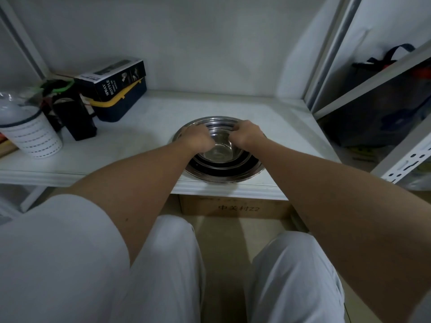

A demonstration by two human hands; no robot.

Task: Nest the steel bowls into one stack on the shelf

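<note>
- Left hand [197,138] & right hand [248,135]: both curled over the rim of the innermost steel bowl [218,153], gripping it from opposite sides.
- Bowl sits inside a nested stack of steel bowls [221,171], at the shelf [144,127] front edge, right of centre.
- Far-left corner: spray bottle box [112,78] on a blue case [123,102].
- Left edge: white cup [32,134].

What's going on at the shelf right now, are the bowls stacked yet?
A person is reaching both bare hands into a stack of steel bowls near the front edge of the white shelf. The left hand and right hand curl over the rim of the innermost bowl, which sits inside several larger ones. No loose bowls show elsewhere, so the nesting looks essentially done. A spray bottle box and a white cup sit at the left.
</note>
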